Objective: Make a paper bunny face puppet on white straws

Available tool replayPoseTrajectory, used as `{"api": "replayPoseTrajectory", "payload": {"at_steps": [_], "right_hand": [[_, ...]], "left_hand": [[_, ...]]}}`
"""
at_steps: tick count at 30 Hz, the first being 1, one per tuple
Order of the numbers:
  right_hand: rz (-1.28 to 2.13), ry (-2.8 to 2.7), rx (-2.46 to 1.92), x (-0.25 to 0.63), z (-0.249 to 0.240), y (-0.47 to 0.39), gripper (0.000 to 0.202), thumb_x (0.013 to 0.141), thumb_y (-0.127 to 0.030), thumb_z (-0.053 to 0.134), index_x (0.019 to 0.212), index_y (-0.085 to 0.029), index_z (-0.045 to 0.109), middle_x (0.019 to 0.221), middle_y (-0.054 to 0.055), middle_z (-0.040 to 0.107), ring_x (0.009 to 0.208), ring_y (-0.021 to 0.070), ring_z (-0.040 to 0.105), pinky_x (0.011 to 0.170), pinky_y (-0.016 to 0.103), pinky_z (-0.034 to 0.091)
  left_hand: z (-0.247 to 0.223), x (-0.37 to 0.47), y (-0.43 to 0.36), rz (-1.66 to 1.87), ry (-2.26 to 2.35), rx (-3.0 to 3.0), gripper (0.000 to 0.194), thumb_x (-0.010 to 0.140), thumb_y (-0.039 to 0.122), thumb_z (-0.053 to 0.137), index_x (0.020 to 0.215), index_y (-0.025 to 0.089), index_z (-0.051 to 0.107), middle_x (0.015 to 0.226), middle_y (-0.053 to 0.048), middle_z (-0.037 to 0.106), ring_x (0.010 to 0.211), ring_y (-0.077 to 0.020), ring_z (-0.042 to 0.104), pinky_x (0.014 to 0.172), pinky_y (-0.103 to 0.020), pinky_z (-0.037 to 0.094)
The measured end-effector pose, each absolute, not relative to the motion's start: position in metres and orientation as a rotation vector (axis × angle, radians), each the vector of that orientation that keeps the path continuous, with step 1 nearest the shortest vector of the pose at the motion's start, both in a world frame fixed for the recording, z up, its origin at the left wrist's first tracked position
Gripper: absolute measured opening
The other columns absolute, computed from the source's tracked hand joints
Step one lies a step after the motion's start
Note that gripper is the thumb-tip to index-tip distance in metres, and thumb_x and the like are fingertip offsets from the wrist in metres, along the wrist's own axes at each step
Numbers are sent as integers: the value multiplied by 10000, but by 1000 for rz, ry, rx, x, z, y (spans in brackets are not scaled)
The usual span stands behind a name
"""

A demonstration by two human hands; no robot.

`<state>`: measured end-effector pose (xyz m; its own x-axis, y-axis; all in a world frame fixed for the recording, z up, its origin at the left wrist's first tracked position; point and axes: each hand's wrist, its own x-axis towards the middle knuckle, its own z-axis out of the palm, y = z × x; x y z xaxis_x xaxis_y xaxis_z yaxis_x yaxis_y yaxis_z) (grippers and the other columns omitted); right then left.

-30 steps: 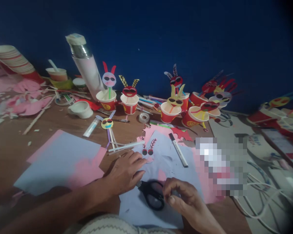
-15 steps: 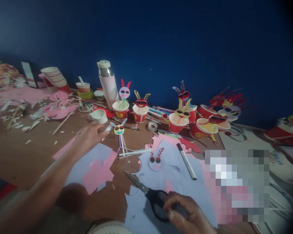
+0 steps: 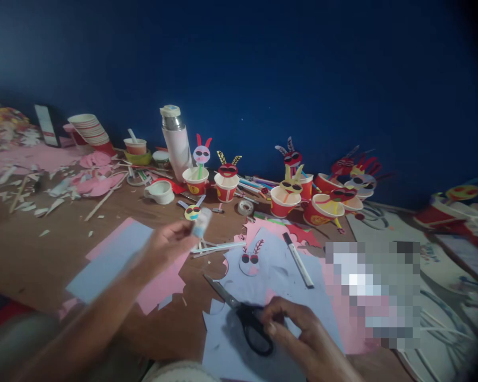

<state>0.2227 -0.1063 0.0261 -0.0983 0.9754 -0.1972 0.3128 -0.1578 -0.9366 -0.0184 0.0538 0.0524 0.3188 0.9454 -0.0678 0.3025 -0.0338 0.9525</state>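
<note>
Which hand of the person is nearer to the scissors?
The right hand. It holds the scissors; the left hand is apart from them, farther forward and leftward, holding a small pale object.

left hand [image 3: 173, 240] blurred, its small tube [image 3: 203, 222] smeared, lettering unreadable, yellow figure [image 3: 190, 213] partly behind it, scissors [image 3: 244, 313] partly hidden by right hand [image 3: 297, 330], patch [image 3: 374, 294] at right pixelated, heap [image 3: 6, 124] cut by left edge

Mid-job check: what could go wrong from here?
The scissors at the right hand point toward the left side, so the left hand might brush their tip if drawn back. The small pale item it holds overlaps the yellow paper face in view and could perhaps knock it.
</note>
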Motion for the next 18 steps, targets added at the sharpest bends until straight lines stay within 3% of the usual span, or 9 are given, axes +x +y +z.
{"api": "replayPoseTrajectory", "payload": {"at_steps": [4, 8, 11, 18], "right_hand": [[1231, -1300, -1386, 225, 26, -88, 248, 859, -415, 480, 954, -209, 581, 748, 11, 537, 682, 144, 494, 594, 242, 396], [1283, -1129, -1217, 226, 25, -75, 393, 820, -480, 526, 1087, -193, 512, 706, -13, 510, 580, 112, 473, 538, 233, 378], [1298, -1099, -1284, 224, 24, -71, 387, 784, -466, 586, 1032, -171, 543, 660, -23, 520, 557, 101, 467, 518, 217, 367], [1310, -912, -1308, 226, 16, -69, 338, 755, -462, 618, 893, -156, 584, 549, -35, 538, 480, 88, 465, 480, 209, 364]], "left_hand": [[49, 17, 21, 541, 959, 1589, 332, 778, 370, 568, 1026, 156, 614, 890, -60, 676, 770, -169, 619, 655, -253, 493], [45, 37, 5, 523, 874, 1987, 248, 797, 261, 545, 1028, 215, 622, 975, -35, 641, 868, -175, 589, 778, -293, 475], [43, 45, 0, 508, 772, 2161, 256, 775, 169, 551, 1016, 216, 620, 925, -21, 643, 883, -166, 582, 810, -284, 457], [34, 51, 0, 451, 840, 2014, 341, 729, 192, 603, 1068, 226, 590, 1036, -19, 646, 958, -178, 582, 855, -282, 448]]}}
